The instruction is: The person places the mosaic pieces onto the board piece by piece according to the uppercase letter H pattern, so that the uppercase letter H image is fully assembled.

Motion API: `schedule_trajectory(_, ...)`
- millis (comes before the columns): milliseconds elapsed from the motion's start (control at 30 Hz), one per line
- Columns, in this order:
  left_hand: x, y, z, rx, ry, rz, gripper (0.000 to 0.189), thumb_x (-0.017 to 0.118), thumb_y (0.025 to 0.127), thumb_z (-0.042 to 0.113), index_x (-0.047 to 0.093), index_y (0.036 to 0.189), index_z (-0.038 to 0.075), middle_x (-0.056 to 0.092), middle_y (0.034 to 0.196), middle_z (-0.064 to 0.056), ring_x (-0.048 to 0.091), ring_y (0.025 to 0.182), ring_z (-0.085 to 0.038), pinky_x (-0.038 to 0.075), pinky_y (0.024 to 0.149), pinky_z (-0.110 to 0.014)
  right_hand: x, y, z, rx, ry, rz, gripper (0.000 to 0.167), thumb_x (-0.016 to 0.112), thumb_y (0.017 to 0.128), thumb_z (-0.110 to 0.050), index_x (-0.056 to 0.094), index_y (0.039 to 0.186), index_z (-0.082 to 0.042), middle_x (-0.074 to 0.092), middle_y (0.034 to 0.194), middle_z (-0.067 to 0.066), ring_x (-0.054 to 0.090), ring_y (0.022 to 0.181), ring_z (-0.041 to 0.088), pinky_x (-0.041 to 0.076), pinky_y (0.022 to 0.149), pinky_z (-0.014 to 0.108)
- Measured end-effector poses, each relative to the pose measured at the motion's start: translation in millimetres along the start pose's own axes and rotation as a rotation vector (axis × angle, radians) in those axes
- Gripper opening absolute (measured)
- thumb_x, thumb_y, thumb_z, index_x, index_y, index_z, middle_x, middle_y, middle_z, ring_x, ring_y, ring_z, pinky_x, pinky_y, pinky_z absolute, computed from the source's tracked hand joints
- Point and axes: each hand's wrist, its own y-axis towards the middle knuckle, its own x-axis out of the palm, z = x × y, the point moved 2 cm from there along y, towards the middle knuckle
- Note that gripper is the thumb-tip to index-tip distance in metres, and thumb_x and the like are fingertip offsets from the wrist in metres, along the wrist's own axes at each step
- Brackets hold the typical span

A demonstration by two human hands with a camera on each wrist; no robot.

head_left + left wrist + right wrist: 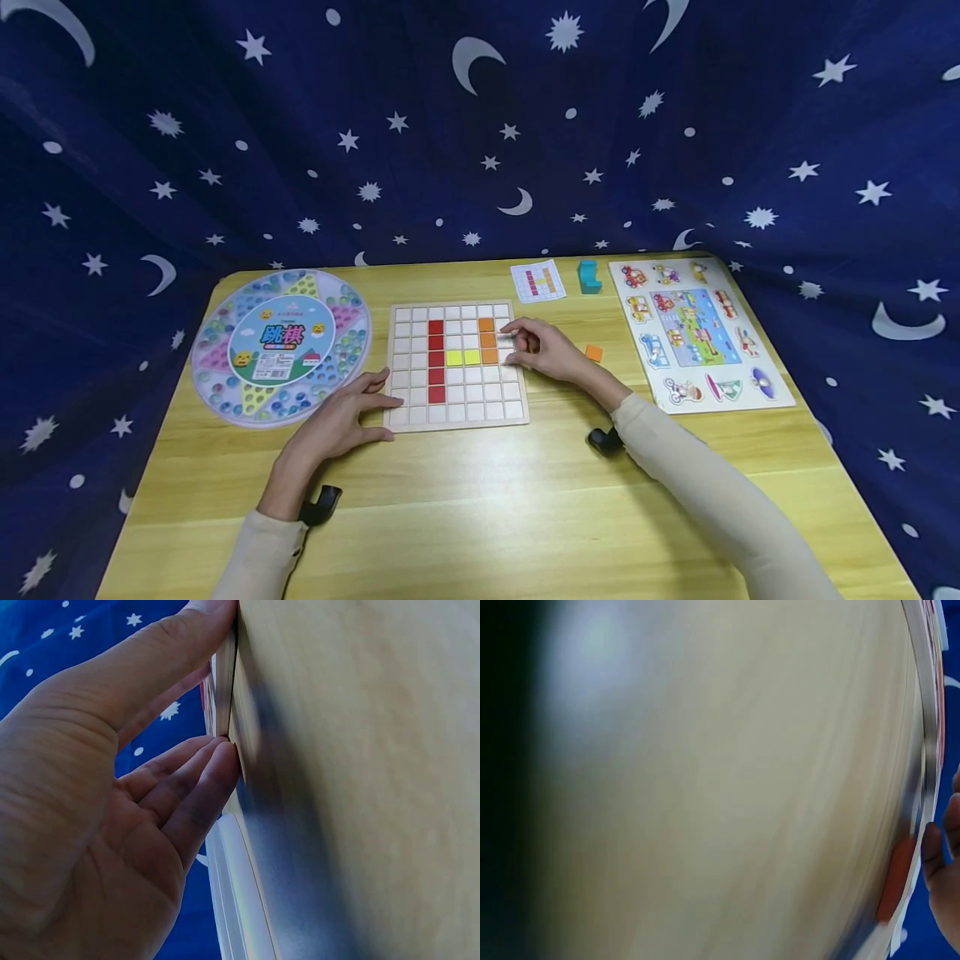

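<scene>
A wooden grid board (460,430) lies on the table with a column of several red tiles (436,358), two yellow tiles (462,357) and three orange tiles (488,340) in its cells. My left hand (337,421) rests at the board's lower left corner, fingers fairly straight and touching its edge; the left wrist view shows fingertips (217,761) against that edge. Over the board's right side hovers my right hand (551,350), thumb and index finger apart beside the orange column, with no tile visible between them. One loose orange tile (593,353) lies on the table under the right wrist.
Behind the board is a printed pattern card (557,289), with a teal block (589,277) beside it. A round marble game board (352,292) stands left, a picture puzzle board (663,387) right. A dark star-patterned cloth (420,200) hangs behind the table.
</scene>
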Motion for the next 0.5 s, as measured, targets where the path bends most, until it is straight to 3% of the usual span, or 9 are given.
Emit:
schedule_trajectory(267,0.2,0.7,-1.0,-0.004,-0.008,-0.003,0.047,0.084,0.075,0.035,0.072,0.119,0.024,0.043,0.152,-0.01,0.04,0.139,-0.035,0.037,0.108,-0.058,-42.9,-24.9,-24.7,0.02,0.012,0.072,0.04,0.07,0.087,0.0,0.057,0.124,0.008,0.054,0.081,0.015,0.042,0.062,0.016,0.037,0.058,0.022)
schedule_trajectory(400,-0.9,0.1,-0.5,-0.003,-0.009,-0.006,0.048,0.084,0.075,0.035,0.072,0.119,0.023,0.044,0.152,-0.01,0.04,0.139,-0.035,0.038,0.108,-0.057,-62.5,-40.7,-17.4,0.044,-0.022,0.125,0.036,0.07,0.087,0.002,0.058,0.121,0.008,0.054,0.081,0.014,0.043,0.062,0.016,0.038,0.057,0.023)
schedule_trajectory(500,-1.4,0.8,0.2,0.008,0.001,-0.003,0.048,0.084,0.075,0.036,0.072,0.119,0.023,0.044,0.151,-0.011,0.041,0.139,-0.035,0.038,0.107,-0.057,-70.5,-51.6,-9.3,0.087,-0.045,0.12,0.034,0.07,0.087,0.003,0.059,0.119,0.009,0.054,0.082,0.014,0.043,0.063,0.016,0.037,0.056,0.023)
